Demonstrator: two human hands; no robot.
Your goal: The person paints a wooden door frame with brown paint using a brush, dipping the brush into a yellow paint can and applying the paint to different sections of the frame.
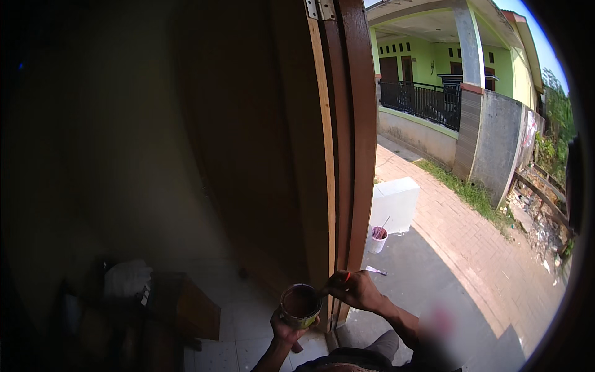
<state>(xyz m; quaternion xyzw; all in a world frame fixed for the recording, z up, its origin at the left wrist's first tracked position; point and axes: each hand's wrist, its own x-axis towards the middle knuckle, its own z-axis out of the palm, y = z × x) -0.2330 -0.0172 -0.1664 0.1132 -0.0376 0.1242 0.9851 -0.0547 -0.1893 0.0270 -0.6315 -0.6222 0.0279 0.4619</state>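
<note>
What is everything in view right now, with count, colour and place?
Round open can: 1, greenish, brown inside, lower centre
Tall wooden door: 1, dark brown, left of frame
Upright wooden door frame: 1, reddish brown, centre
Metal hinge: at least 1, silver, top centre
Round bucket: 1, white, outside on ground
Flat block: 1, white, behind bucket
Slim brush-like object: 1, pale and purple, near bucket
House: 1, light green, upper right
Barred fence: 1, black, before house
Paved path: 1, pinkish, right
Boxy wooden furniture: 1, brown, lower left
Tiled floor: 1, white, bottom
Left hand: 1, bare, holding can
Right hand: 1, bare, beside can, grip unclear
</note>
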